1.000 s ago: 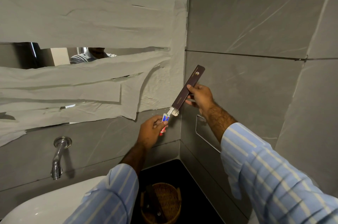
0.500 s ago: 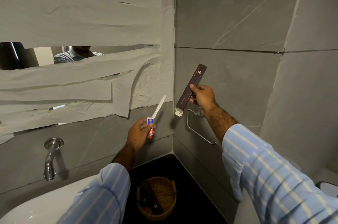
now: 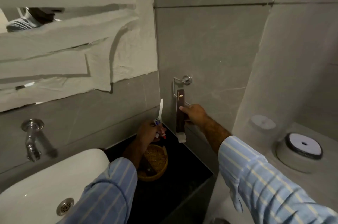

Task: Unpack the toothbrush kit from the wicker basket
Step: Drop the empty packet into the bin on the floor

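toothbrush point(image 3: 161, 109) and toothpaste point(image 3: 162, 132) pinched in left fingers point(image 3: 155, 135); right fingers point(image 3: 182, 108) grip box point(image 3: 180, 114).

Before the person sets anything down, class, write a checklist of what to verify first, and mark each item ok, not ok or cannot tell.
1. Toothbrush and small toothpaste tube out of the box: ok, both in the left hand.
2. Dark box gripped: ok, the right hand holds it upright, open flap down.
3. Box fully emptied: cannot tell, inside hidden.
4. Wicker basket emptied: not ok, a dark item lies inside.
5. Black counter right of the basket bare: ok.
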`<state>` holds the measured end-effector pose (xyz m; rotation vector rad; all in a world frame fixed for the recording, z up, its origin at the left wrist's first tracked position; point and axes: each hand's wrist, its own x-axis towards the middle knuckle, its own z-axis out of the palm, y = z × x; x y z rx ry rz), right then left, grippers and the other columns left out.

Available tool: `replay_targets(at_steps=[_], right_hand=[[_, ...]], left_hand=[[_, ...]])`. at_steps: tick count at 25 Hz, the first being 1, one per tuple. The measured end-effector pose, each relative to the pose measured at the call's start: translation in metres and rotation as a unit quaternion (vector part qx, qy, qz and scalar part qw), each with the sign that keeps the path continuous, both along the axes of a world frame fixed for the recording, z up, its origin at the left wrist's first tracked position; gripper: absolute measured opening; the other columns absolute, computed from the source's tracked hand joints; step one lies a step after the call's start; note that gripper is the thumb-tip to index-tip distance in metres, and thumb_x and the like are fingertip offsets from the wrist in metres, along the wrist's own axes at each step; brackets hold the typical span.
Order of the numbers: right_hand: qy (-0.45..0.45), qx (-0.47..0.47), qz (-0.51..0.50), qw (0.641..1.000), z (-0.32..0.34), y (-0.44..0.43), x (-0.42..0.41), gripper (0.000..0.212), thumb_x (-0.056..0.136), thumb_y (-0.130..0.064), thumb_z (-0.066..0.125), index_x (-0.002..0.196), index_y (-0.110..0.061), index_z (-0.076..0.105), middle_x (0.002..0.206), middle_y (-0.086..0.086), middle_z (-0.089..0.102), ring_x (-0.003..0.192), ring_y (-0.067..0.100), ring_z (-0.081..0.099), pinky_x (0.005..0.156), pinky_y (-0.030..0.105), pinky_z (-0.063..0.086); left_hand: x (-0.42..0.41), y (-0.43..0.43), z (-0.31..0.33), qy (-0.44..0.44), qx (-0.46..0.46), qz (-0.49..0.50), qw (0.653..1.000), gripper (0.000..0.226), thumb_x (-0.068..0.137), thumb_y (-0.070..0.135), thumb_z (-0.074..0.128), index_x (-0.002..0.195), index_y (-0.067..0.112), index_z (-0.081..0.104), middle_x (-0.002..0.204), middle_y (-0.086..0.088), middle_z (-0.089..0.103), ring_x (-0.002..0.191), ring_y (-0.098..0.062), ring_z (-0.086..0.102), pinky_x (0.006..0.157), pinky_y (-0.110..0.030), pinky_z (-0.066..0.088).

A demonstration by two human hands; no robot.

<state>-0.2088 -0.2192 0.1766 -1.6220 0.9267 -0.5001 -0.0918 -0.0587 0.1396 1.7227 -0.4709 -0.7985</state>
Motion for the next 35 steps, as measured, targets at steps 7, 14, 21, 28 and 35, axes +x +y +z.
replay_targets(at_steps=[7, 14, 21, 28, 35], right_hand=[[0.087, 0.083, -0.005, 0.993, -0.093, 0.028, -0.064, 0.032, 0.095, -0.023, 0.061, 0.115, 0.002, 0.066, 0.102, 0.018, 0.068, 0.081, 0.023, 0.067, 0.051, 0.023, 0.056], [0.205, 0.090, -0.012, 0.975, -0.157, 0.032, -0.152, 0.035, 0.096, -0.032, 0.059, 0.114, -0.003, 0.066, 0.091, 0.010, 0.069, 0.082, 0.022, 0.069, 0.071, 0.029, 0.058], [0.318, 0.149, -0.065, 0.934, -0.223, 0.021, -0.220, 0.045, 0.092, -0.036, 0.063, 0.114, 0.003, 0.066, 0.109, 0.020, 0.071, 0.101, 0.034, 0.069, 0.094, 0.041, 0.055], [0.424, 0.223, -0.059, 0.876, -0.293, 0.016, -0.263, 0.032, 0.083, -0.026, 0.067, 0.097, 0.002, 0.075, 0.096, 0.015, 0.075, 0.091, 0.032, 0.073, 0.086, 0.038, 0.059], [0.448, 0.214, -0.045, 0.867, -0.336, 0.004, -0.270, 0.029, 0.091, -0.019, 0.061, 0.110, 0.001, 0.069, 0.114, 0.018, 0.070, 0.104, 0.030, 0.069, 0.091, 0.034, 0.057]], left_hand=[[-0.049, 0.005, -0.091, 0.063, 0.100, -0.092, 0.989, 0.031, 0.098, 0.012, 0.055, 0.127, 0.002, 0.055, 0.122, -0.022, 0.068, 0.110, -0.032, 0.068, 0.079, -0.039, 0.060], [-0.106, -0.003, -0.149, 0.059, 0.206, -0.175, 0.961, 0.027, 0.095, 0.019, 0.060, 0.120, 0.010, 0.058, 0.126, -0.016, 0.066, 0.113, -0.031, 0.066, 0.077, -0.038, 0.059], [-0.154, -0.026, -0.184, 0.060, 0.242, -0.247, 0.936, 0.027, 0.095, 0.015, 0.061, 0.117, -0.001, 0.056, 0.123, -0.020, 0.066, 0.098, -0.024, 0.070, 0.066, -0.032, 0.057], [-0.173, -0.048, -0.233, 0.068, 0.272, -0.275, 0.920, 0.031, 0.094, 0.014, 0.063, 0.122, 0.001, 0.059, 0.118, -0.024, 0.070, 0.098, -0.031, 0.072, 0.078, -0.043, 0.063], [-0.182, -0.061, -0.267, 0.024, 0.312, -0.301, 0.901, 0.031, 0.093, 0.021, 0.064, 0.118, 0.003, 0.061, 0.120, -0.022, 0.067, 0.111, -0.035, 0.066, 0.097, -0.048, 0.054]])
